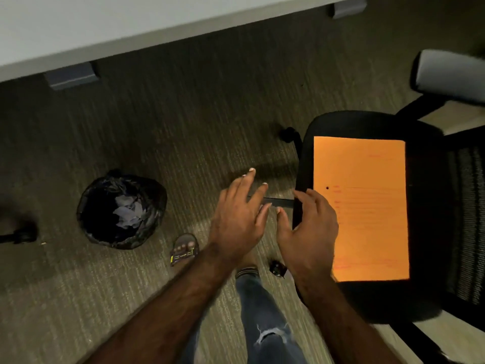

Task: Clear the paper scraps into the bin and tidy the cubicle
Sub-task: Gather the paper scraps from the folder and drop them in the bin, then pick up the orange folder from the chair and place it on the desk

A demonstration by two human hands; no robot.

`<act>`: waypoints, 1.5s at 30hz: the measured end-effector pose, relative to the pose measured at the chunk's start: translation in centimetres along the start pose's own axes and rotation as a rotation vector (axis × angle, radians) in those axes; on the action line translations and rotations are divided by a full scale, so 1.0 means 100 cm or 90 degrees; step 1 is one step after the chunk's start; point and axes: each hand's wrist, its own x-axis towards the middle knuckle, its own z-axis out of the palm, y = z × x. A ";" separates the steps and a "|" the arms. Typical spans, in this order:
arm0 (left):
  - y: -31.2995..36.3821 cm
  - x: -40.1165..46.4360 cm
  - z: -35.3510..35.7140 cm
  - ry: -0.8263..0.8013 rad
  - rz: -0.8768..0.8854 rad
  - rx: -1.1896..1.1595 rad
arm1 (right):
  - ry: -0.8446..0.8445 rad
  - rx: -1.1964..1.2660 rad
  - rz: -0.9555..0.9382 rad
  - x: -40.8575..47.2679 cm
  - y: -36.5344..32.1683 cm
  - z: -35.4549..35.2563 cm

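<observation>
Both hands hang in the middle of the view above the carpet. The left hand (237,211) is palm down with its fingers (258,191) spread and loosely extended, holding nothing. The right hand (308,227) sits just beside it, its fingers gently curled and parted, empty as well, lying over the front-left edge of the chair seat (372,122); whether it touches the seat cannot be told.

The bin (121,210), lined with a black bag, stands on the carpet (183,127) to the left of the hands, well apart from the chair. Pale crumpled paper scraps (130,212) lie inside it.

An orange sheet (367,206) with faint red print lies flat on the black seat, covering most of it. The mesh backrest (464,219) shows at the right edge, with a grey armrest (451,74) above it.

A sandalled foot (183,249) stands on the carpet between the bin and the hands, and a leg in torn jeans (267,324) runs down the lower middle. 1 small dark object (277,267) sits on the carpet beside the right wrist; what it is cannot be told. The white tabletop (131,22) crosses the upper left.
</observation>
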 end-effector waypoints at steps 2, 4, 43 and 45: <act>0.018 0.002 0.002 -0.013 0.019 -0.012 | 0.011 -0.010 0.019 0.001 0.010 -0.009; 0.036 0.007 0.002 -0.025 0.037 -0.021 | 0.017 -0.019 0.042 0.004 0.022 -0.019; 0.121 0.034 0.045 -0.267 -0.176 -0.304 | -0.074 0.035 0.336 0.068 0.199 -0.084; 0.119 0.033 0.046 -0.239 -0.234 -0.377 | -0.067 0.066 0.350 0.068 0.200 -0.086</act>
